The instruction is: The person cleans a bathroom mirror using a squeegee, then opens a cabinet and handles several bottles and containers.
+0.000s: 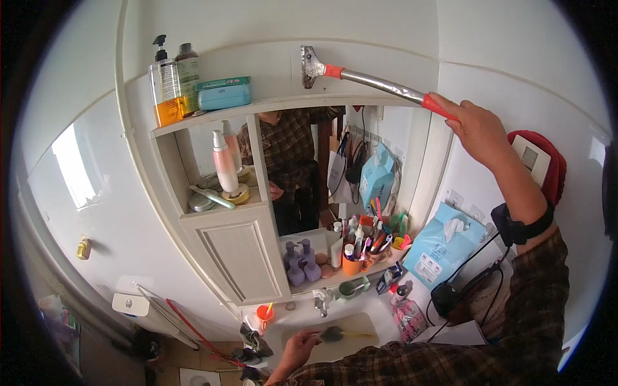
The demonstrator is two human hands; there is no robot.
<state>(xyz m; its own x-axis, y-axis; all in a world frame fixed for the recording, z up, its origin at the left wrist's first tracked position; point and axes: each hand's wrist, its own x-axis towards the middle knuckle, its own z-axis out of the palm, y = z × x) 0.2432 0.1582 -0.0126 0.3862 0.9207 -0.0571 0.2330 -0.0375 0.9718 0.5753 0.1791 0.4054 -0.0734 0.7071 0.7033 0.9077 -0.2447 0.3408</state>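
My right hand (473, 128) is closed round the red grip of a scraper (380, 83), raised at the upper right. Its shaft is shiny metal with a red collar. The wide metal head, which looks worn and stained, points left and is close to the white wall above the mirror cabinet (270, 103). Low in the view, my left hand (298, 350) is at the sink (283, 338) with its fingers curled. A dark tuft (331, 333) with a yellowish strip beside it lies by the fingertips in the basin. What those fingers hold, if anything, I cannot make out.
Pump bottles (166, 90) and a blue box (224, 96) stand on the cabinet top. Below the mirror, a ledge carries purple bottles (302, 264) and an orange toothbrush cup (351, 265). A blue tissue pack (444, 244) hangs at right, near dark cables (444, 299). A red-handled pole (193, 328) leans at lower left.
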